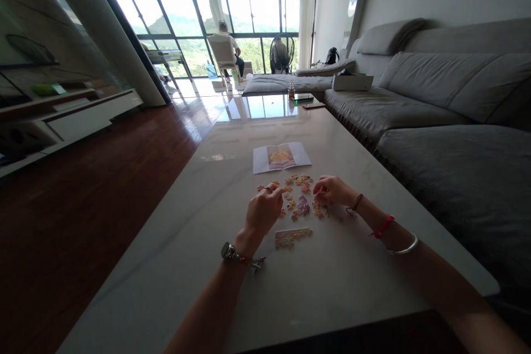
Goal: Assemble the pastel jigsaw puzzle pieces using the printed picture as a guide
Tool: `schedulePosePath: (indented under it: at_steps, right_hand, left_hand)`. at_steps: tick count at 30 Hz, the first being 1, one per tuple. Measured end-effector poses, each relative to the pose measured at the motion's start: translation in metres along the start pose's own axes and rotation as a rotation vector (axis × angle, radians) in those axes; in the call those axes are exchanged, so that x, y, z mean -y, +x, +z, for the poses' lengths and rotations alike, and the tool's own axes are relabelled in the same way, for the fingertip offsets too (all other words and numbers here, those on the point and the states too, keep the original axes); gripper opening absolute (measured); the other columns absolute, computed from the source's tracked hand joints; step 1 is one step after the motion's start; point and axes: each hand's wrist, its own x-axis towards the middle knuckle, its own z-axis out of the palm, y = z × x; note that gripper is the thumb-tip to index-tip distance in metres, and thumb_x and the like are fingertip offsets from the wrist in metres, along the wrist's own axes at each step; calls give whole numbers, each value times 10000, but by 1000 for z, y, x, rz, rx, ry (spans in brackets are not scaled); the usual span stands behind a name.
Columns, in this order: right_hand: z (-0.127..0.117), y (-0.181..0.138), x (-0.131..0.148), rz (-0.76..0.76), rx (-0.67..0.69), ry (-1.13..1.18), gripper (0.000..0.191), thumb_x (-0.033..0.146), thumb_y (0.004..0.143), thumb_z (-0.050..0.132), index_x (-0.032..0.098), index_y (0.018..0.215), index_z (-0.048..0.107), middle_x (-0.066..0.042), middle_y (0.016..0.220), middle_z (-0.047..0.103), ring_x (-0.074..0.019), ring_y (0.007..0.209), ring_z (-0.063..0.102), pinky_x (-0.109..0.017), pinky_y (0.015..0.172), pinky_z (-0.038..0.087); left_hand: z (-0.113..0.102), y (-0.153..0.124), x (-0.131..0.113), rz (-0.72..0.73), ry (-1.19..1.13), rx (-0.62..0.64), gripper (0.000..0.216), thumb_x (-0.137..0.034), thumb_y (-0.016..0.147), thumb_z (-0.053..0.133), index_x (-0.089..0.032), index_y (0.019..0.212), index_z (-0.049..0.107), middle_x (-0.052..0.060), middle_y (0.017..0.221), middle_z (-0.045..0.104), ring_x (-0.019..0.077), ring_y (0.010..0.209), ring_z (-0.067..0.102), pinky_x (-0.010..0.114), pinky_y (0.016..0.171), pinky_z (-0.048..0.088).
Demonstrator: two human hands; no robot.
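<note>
My left hand (264,209), with a watch and a beaded bracelet at the wrist, is closed at the left edge of the scattered jigsaw puzzle pieces (303,206). Whatever its curled fingers may hold is hidden. On the right side of the pile, my right hand (334,191) is pinched low among the pieces; its fingertips are too small to show what lies between them. The pieces are yellow, pink and purple. Nearer to me lies a joined strip of puzzle (286,239) with a stepped edge. Beyond the pile rests an unfolded picture sheet (261,161) showing yellow figures.
All this lies on a glossy white table (186,238). A small bottle (291,90) and a phone (303,98) are at its far end. A grey sofa (448,149) runs along the right. A person sits in a chair (223,52) by the windows, near a fan (282,52).
</note>
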Motion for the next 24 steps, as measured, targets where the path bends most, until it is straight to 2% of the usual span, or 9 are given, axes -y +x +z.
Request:
schedulePosePath:
  at_steps: [3,5,7,10,15,19,24]
  right_hand:
    - [-9,-1,1,-80,-151,-100,91,139,663,569,139,695,654,-36,763,576,-78,571,520,-188,561,415]
    - [-22,-4,-2,-77,-250,-169,121,160,697,545,142,736,658,-41,766,581,-84,573,517,-196,567,409]
    - [-34,-7,-8,-45,-286,-239,128,181,706,547,143,750,661,-42,748,583,-90,573,511,-205,578,404]
    - [-43,-11,-16,-25,-181,-300,137,229,688,582,144,750,671,-38,710,575,-98,575,501,-211,586,399]
    - [-35,-10,-20,-49,13,-254,142,213,636,621,161,755,678,-20,699,565,-89,571,474,-197,567,379]
    - [-34,-8,-22,-7,29,-178,111,211,607,636,142,693,651,-18,680,571,-95,587,480,-194,552,368]
    - [-37,-8,-27,48,44,-96,118,229,641,599,127,698,616,-14,637,592,-92,562,493,-198,533,378]
  left_hand:
    - [0,0,1,11,20,2,250,-214,828,350,-233,911,585,34,893,588,154,712,575,240,558,431]
    - [-1,0,1,8,24,1,251,-217,828,351,-230,913,586,39,893,587,156,712,573,245,563,432]
    - [-1,0,1,6,26,3,250,-220,827,354,-232,918,587,40,900,587,152,707,571,242,564,433]
    - [0,0,1,17,43,-4,251,-219,825,355,-236,915,588,32,891,590,140,695,570,228,561,431]
    - [0,0,2,45,78,-28,248,-216,824,352,-233,905,586,24,886,598,133,678,572,214,534,420]
    - [-2,0,0,38,95,-19,242,-215,821,358,-234,896,587,20,888,602,133,673,574,211,525,413]
    - [-4,0,1,35,85,-13,237,-219,822,360,-234,904,582,13,908,603,140,692,577,220,535,417]
